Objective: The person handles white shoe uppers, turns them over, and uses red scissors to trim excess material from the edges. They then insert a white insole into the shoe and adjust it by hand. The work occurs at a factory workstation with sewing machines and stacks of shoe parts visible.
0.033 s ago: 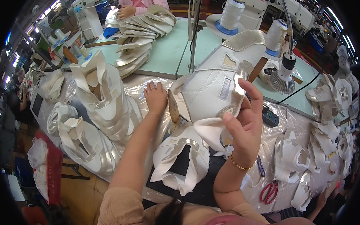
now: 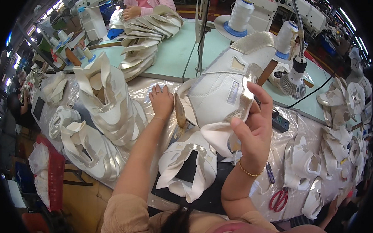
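Note:
My right hand [image 2: 255,130] holds up a white shoe upper [image 2: 216,90] with shiny pale-gold trim, thumb and fingers closed on its near edge. The upper is tilted, its gold end up and to the right. On the plastic-covered table my left hand [image 2: 161,101] rests with fingers stretched out, holding nothing. Between that hand and the raised upper stands a worn brown curved piece [image 2: 179,110], its lower end hidden. Below the raised upper, a second upper [image 2: 206,163] lies with its opening toward me on a black mat [image 2: 215,196].
Stacks of uppers [image 2: 128,119] stand left of my left arm, more uppers [image 2: 300,159] lie at right. Red-handled scissors [image 2: 278,200] lie near my right elbow. A lamp [image 2: 294,76] and thread cones [image 2: 240,16] rise behind. A co-worker [image 2: 148,1] sits beyond another pile.

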Available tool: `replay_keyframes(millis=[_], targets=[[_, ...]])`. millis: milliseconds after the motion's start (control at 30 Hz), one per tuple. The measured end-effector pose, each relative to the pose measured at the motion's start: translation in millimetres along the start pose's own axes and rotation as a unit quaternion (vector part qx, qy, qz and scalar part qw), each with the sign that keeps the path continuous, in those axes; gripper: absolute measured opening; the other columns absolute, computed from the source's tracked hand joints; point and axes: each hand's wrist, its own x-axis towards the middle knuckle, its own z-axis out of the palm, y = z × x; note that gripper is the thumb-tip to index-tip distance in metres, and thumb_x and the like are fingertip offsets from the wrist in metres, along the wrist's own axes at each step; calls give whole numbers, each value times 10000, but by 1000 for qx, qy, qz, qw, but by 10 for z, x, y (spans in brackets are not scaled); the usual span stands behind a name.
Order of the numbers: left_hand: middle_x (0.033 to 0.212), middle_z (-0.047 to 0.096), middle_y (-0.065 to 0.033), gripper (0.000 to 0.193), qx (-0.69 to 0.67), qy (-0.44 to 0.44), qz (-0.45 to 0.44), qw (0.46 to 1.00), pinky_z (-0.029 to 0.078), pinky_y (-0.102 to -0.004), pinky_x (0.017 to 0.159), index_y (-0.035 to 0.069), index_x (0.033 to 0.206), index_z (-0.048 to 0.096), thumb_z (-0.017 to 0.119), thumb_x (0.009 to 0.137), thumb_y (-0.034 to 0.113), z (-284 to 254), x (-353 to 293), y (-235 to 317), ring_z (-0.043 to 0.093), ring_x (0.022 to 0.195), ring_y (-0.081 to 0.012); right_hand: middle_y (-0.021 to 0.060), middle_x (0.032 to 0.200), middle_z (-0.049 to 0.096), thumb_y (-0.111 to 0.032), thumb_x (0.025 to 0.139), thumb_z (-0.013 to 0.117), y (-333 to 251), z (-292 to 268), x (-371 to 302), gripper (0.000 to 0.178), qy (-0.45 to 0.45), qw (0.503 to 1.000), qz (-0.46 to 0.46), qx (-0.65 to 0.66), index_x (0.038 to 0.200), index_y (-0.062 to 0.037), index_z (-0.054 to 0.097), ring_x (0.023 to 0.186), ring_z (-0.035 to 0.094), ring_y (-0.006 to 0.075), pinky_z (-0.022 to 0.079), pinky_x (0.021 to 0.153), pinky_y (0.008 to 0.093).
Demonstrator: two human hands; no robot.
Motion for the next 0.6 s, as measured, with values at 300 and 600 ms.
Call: replay_keyframes(millis=[300,600], targets=[[1280,529,-276,286,8,-20,-13,1000,325,-572,1033,47,1089,594,526,857,199,-24,33,38,466,1237,-427,166,1200,554,8,814,587,33,0,20,666,12,1000,-3,14,1406,-45,288,1085,572,201,464,915,315],[1263,543,-271,285,15,-16,-28,999,332,-576,1025,50,1072,599,536,842,206,21,46,52,477,1229,-424,163,1196,556,14,801,585,54,-17,26,676,19,1000,-5,-1,1407,-52,292,1084,573,195,464,912,308]])
